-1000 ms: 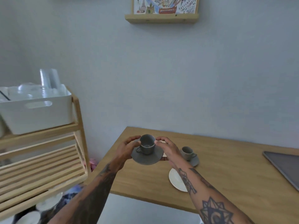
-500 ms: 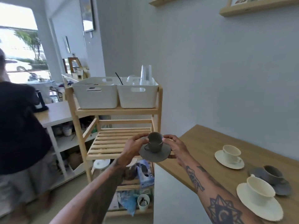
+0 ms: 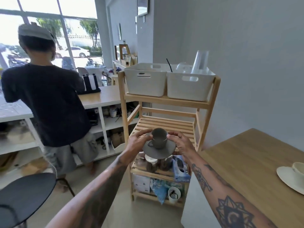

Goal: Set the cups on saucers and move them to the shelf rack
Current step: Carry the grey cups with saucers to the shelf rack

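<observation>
A grey cup (image 3: 159, 137) stands upright on a grey saucer (image 3: 159, 150). I carry the pair in the air with both hands: my left hand (image 3: 138, 140) grips the saucer's left rim, my right hand (image 3: 181, 143) its right rim, thumbs against the cup. The pair hovers just in front of the wooden shelf rack (image 3: 166, 124), level with its slatted middle shelf. On the wooden table (image 3: 246, 160) at right, a white cup on a white saucer (image 3: 289, 178) shows at the frame edge.
Two white bins (image 3: 189, 86) fill the rack's top shelf; jars and packets crowd its lower shelves. A person in a dark shirt (image 3: 49, 99) stands at the left counter. A black round stool (image 3: 24, 195) sits at lower left.
My view has swung left from the table toward the rack. Both hands have carried the grey cup and saucer off the table up to the rack's middle shelf.
</observation>
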Tool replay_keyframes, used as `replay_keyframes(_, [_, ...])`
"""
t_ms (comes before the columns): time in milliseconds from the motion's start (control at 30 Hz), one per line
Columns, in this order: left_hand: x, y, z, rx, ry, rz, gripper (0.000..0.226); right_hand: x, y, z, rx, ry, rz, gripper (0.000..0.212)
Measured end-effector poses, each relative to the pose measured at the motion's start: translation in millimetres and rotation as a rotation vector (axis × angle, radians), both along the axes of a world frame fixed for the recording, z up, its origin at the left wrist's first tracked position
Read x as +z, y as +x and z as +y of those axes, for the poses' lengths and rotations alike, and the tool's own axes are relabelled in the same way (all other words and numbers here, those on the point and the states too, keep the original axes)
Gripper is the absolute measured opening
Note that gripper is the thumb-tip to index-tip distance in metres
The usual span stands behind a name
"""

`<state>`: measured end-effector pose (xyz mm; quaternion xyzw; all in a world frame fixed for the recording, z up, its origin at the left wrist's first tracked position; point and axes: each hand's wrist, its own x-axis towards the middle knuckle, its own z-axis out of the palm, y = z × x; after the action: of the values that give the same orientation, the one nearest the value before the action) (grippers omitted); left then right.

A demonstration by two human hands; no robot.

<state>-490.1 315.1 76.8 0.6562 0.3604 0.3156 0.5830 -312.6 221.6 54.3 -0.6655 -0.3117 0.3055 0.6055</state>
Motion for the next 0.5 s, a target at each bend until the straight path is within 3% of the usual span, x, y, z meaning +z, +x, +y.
replay_keyframes(267, [-44.5,21.7,55.9,0.031,-0.077,0.02,0.032,-34.2,17.4,60.0,-0.016,-0.075,0.012,0.014])
replay_keyframes(500, [-91.5,63.8,161.0,0.04,-0.156,0.037,0.028,-79.1,60.4,163.4,0.02,-0.137,-0.001,0.015])
